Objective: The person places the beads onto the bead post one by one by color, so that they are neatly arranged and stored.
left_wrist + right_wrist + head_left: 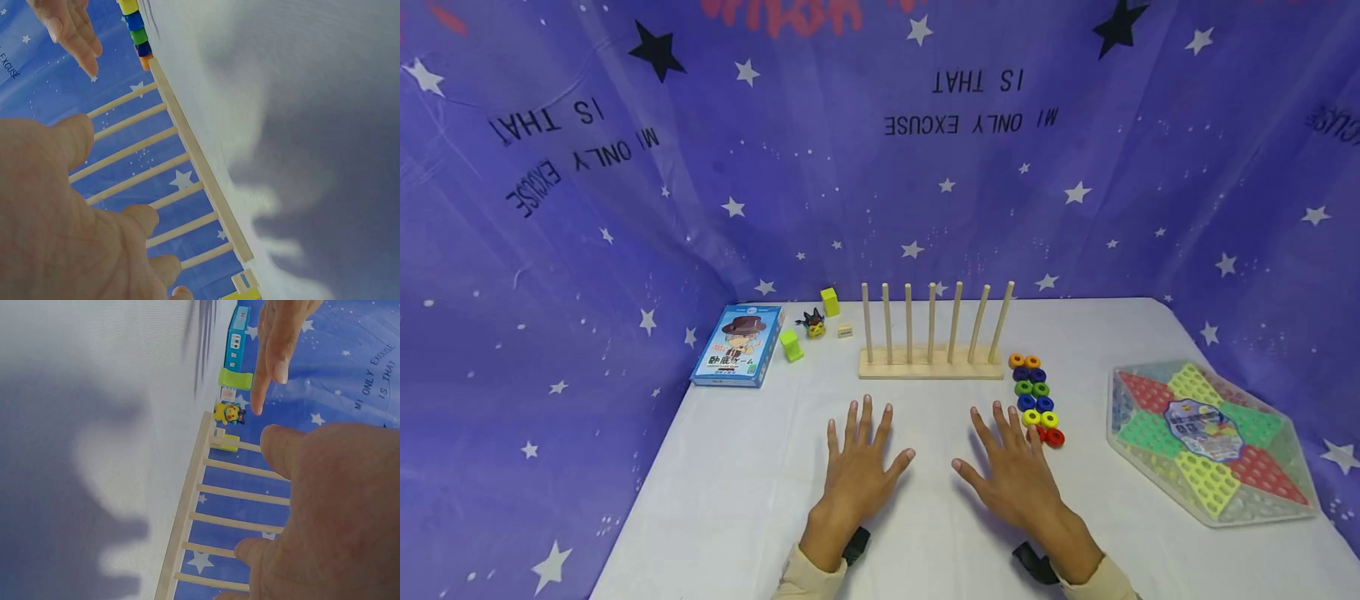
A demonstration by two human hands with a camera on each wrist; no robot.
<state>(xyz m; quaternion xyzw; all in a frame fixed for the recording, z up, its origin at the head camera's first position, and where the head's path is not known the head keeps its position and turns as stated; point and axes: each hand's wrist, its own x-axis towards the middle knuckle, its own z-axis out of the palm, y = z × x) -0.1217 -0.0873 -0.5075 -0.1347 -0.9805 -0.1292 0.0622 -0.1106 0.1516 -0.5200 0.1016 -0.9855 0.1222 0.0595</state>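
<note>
My left hand (859,475) is held over the white table with its fingers spread and nothing in it. My right hand (1017,479) mirrors it, palm down and fingers apart, also holding nothing. Both cast shadows on the tabletop in the wrist views. Beyond them stands a wooden peg rack (931,369), a flat base with several upright bare pegs. Two columns of small coloured rings (1036,389), orange, dark blue, green, blue, yellow and red, lie right of the rack. The right hand's outer fingers partly cover a red ring in the head view.
A blue game box (737,346) lies at the back left. Near it are two lime-green blocks (792,346), a small horned figure (812,323) and a little pale block (846,331). A hexagonal plastic board-game case (1210,442) occupies the right side. Purple starred cloth (850,167) hangs behind.
</note>
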